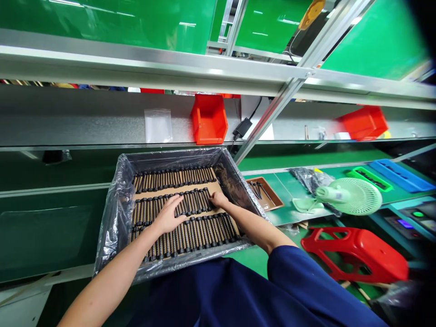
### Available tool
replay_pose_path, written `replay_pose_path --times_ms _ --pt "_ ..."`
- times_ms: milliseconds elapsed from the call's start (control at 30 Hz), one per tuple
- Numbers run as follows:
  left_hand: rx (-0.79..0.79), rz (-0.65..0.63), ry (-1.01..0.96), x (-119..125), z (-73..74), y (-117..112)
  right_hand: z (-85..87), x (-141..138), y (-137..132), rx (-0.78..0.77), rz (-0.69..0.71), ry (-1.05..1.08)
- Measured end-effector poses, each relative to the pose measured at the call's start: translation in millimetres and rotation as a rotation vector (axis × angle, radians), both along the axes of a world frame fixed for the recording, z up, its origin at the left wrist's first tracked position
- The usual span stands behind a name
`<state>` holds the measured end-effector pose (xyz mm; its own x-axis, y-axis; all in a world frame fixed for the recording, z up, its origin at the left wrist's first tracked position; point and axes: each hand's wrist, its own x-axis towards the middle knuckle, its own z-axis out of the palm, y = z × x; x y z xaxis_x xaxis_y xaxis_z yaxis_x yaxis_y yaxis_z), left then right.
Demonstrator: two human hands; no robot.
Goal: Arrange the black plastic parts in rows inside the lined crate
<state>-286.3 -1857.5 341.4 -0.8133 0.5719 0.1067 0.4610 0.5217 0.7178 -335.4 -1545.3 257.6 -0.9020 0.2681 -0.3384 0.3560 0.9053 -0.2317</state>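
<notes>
A bin lined with clear plastic (108,213) stands in front of me. Three rows of slim dark rod-like parts with thicker black ends (195,232) lie side by side in it on brown cardboard (177,190). My left hand (169,217) rests over the middle row, its thumb and fingers spread apart with nothing held. At the right end of that row is my right hand (220,200), fingers curled in against the last parts. Whether it grips one is hidden by the hand itself.
A red open-front bin (209,120), a clear bag (158,126) and a black power adapter (242,128) sit on the shelf behind. To the right are a brown tray with dark parts (270,200), a green fan (356,196) and a red stool (371,254).
</notes>
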Motion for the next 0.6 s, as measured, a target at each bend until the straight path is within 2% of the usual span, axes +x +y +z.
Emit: replay_pose_path --times_ms 100,167,267,333,400,467,533,600 --pt "0.013 0.005 -0.005 0 -1.2 -1 12.2 3 -1 0.0 -0.027 0.012" --pt "0.008 0.012 -0.012 -1 -1.0 -2 28.3 6 0 -0.029 -0.034 0.076" --pt "0.009 0.038 -0.015 -7 -2.0 -8 65.1 13 9 -0.234 -0.039 0.233" --pt "0.022 0.064 -0.007 -13 -5.0 -14 95.3 20 26 -0.401 -0.058 0.376" --pt "0.042 0.098 -0.013 -20 -9.6 -19 124.4 26 53 -0.494 -0.104 0.56" --pt "0.083 0.142 -0.048 -27 -14.0 -22 145.1 34 90 -0.504 -0.204 0.742" --pt "0.144 0.174 -0.106 -31 -15.9 -24 151.0 42 133 -0.469 -0.341 0.849" --pt "0.206 0.182 -0.161 -32 -12.9 -25 139.6 51 176 -0.409 -0.462 0.832"
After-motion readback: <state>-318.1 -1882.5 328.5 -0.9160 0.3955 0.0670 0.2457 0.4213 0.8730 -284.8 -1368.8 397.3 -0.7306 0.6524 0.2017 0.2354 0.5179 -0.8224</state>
